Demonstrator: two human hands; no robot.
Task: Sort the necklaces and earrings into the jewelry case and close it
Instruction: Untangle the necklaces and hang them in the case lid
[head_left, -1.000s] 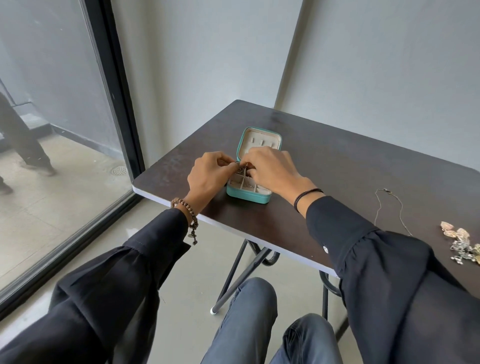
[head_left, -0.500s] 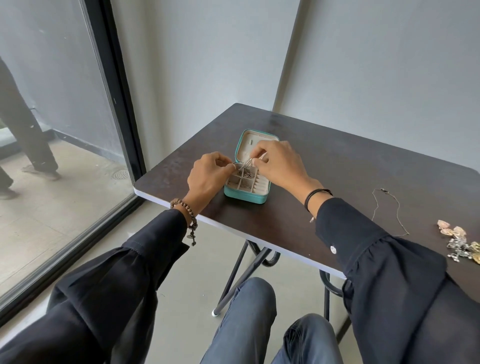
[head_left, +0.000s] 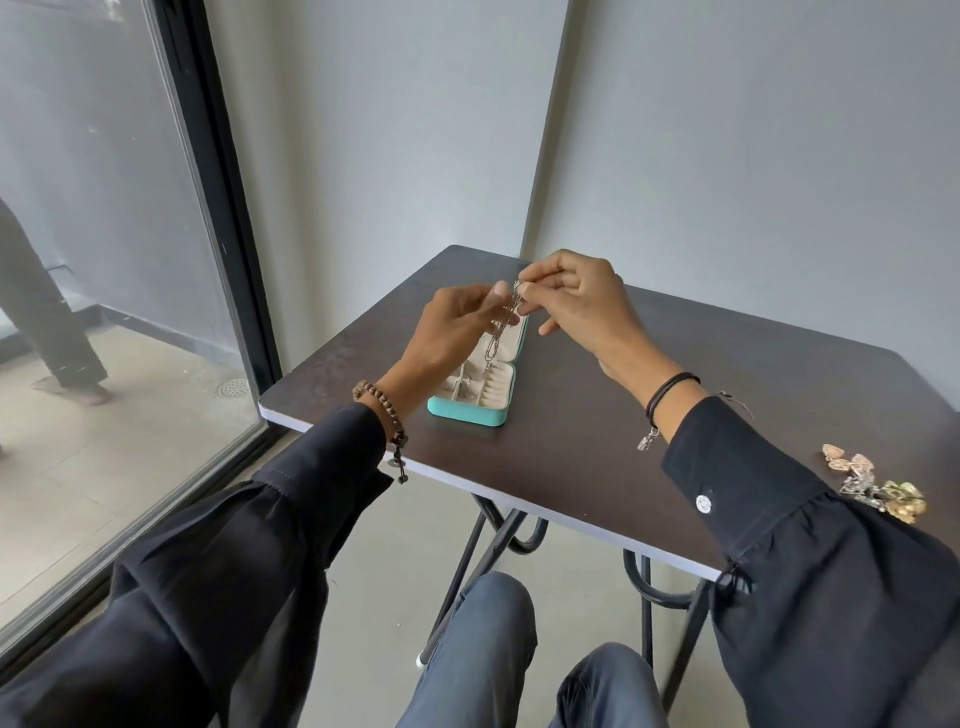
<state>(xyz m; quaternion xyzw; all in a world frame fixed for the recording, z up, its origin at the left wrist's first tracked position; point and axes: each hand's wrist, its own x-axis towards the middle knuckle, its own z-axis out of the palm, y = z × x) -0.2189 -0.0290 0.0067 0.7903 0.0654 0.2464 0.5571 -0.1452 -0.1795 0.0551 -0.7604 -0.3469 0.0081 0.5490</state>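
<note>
A teal jewelry case (head_left: 467, 413) lies open on the dark table (head_left: 597, 447), its cream tray split into small compartments and its lid partly hidden behind my hands. Above it hangs a silver chain necklace (head_left: 493, 349), doubled into loops that dangle toward the tray. My right hand (head_left: 576, 304) pinches the top of the chain between thumb and forefinger. My left hand (head_left: 457, 330) is raised beside it with its fingertips on the same chain. Several earrings (head_left: 878, 486) lie in a pile at the table's right edge.
A thin chain (head_left: 737, 402) peeks out behind my right sleeve. A glass wall with a black frame (head_left: 218, 208) stands to the left; a person's leg (head_left: 47, 322) shows beyond it. The grey wall is close behind the table. My knees are under the front edge.
Both hands have risen from the case tray, lifting the silver chain out so it hangs above the compartments. The view has tilted upward.
</note>
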